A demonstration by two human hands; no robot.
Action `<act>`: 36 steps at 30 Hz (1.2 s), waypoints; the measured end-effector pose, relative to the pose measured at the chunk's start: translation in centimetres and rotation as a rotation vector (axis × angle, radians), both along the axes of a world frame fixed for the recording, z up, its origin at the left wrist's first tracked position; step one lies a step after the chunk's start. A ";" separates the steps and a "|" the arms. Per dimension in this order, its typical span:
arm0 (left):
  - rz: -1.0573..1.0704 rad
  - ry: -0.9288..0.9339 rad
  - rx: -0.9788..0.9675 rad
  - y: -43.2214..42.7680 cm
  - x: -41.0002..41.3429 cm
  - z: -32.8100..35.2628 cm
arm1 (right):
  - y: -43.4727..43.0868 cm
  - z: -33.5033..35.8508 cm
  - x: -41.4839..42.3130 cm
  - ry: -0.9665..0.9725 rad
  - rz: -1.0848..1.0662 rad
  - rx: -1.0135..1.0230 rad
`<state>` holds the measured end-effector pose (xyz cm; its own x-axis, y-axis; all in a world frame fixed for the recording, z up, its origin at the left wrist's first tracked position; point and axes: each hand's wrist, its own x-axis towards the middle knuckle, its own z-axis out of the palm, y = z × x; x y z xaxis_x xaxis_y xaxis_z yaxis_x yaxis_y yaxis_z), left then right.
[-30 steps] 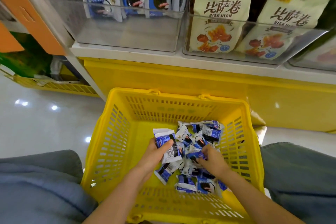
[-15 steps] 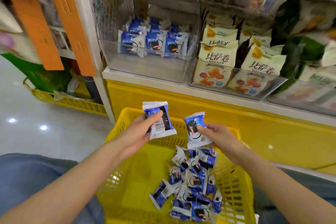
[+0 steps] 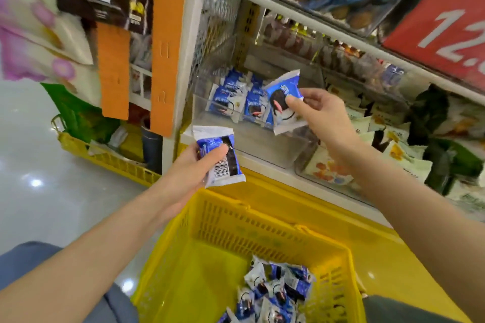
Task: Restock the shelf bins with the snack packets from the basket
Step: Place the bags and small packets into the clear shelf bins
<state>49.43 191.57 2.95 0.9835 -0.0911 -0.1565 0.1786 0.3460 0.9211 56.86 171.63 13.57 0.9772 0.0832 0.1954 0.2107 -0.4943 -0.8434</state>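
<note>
A blue-and-white snack packet was pinched by its edge in the right grip, just over the front wall of the clear bin at the shelf's left end. A second packet was clamped in the left grip, lower, outside the bin. The step looked like placing: the right packet needed to clear the wall and drop beside the matching packets at the bin's back, then the left one. A pile of packets lay in the yellow basket below, so much restocking looked undone. The upper shelf overhung the bin, and a neighbouring bin of cream bags just right invited a misdrop.
</note>
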 end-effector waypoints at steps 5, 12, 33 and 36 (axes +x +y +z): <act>0.198 -0.084 0.023 1.8 1.1 1.5 | 4.7 0.3 7.1 -0.087 -0.013 -0.354; 0.284 -0.122 0.008 4.9 2.6 1.6 | 8.7 -2.4 11.8 0.060 0.258 -0.815; 0.267 0.048 -0.157 4.0 2.6 2.7 | 10.3 -2.1 5.6 -0.132 0.205 -0.362; 0.292 0.081 -0.197 3.6 2.1 2.5 | 10.3 -2.2 0.3 -0.027 0.427 -0.366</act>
